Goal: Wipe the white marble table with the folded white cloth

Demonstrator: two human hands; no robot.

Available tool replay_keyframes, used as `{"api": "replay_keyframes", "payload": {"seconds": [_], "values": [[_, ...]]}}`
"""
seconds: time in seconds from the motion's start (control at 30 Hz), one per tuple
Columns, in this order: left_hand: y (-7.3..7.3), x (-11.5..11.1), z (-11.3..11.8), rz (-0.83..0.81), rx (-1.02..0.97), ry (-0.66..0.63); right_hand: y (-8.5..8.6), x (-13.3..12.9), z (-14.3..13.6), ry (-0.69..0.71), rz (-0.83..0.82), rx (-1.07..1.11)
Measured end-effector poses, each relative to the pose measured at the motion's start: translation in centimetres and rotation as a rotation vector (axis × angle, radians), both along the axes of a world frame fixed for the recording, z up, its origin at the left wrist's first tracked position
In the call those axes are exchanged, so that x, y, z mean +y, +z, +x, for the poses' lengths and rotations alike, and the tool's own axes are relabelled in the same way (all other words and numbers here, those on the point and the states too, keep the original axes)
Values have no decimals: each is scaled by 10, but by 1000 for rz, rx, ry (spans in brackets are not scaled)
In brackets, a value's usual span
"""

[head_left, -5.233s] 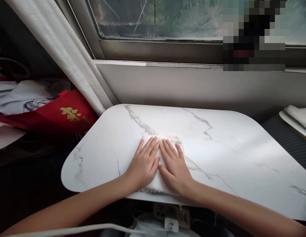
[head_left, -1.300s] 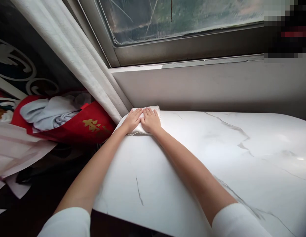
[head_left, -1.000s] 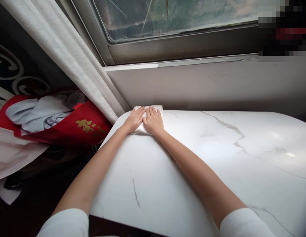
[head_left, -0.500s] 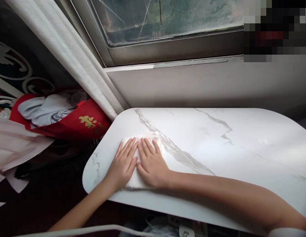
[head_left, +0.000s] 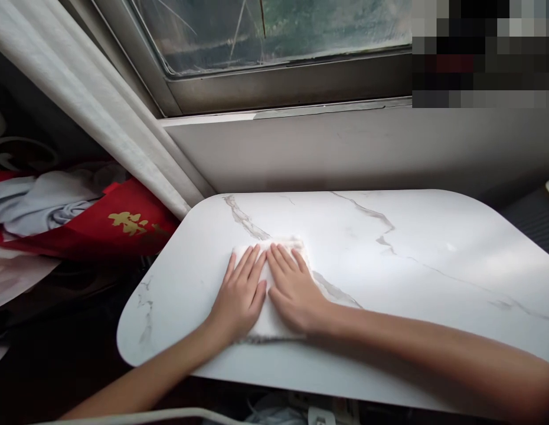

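Note:
A folded white cloth [head_left: 277, 313] lies flat on a white marble-patterned tabletop [head_left: 416, 283] with rounded corners. My left hand [head_left: 241, 292] rests palm down on the cloth's left half, fingers stretched out. Beside it, my right hand [head_left: 294, 289] presses on the right half, also flat with fingers extended. The two hands lie close together, index fingers nearly touching. Much of the cloth is hidden under them; its top edge and a dark-trimmed lower edge show.
A red bag [head_left: 141, 215] with gold lettering holds grey fabric at the left. A pale curtain [head_left: 101, 100] hangs beside the window frame [head_left: 283, 82]. Under the table's front edge are a white cable [head_left: 177, 415] and a white plug [head_left: 321, 416]. The upper right corner is pixelated.
Both hands and the cloth have slid to the right across the tabletop, now covering part of the grey vein. The camera view has shifted slightly right.

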State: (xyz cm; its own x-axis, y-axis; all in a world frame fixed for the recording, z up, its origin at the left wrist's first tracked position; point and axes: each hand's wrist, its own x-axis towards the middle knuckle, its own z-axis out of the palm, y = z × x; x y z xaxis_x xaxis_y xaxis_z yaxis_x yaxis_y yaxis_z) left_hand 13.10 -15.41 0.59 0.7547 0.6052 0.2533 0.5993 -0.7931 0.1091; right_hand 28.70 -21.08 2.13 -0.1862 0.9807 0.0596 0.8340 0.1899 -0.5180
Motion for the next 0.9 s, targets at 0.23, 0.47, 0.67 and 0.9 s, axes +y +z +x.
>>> {"api": "replay_keyframes", "payload": {"seconds": [0.23, 0.47, 0.67, 0.9], "values": [[-2, 121, 87, -38, 40, 21, -11, 110, 56, -266, 173, -163], [-1, 169, 146, -32, 53, 23, -16, 157, 102, -390, 203, -225], [0, 163, 148, -28, 39, 27, -17, 150, 102, -412, 232, -231], [0, 112, 130, -25, 15, 23, -15, 100, 88, -369, 211, -279]]}}
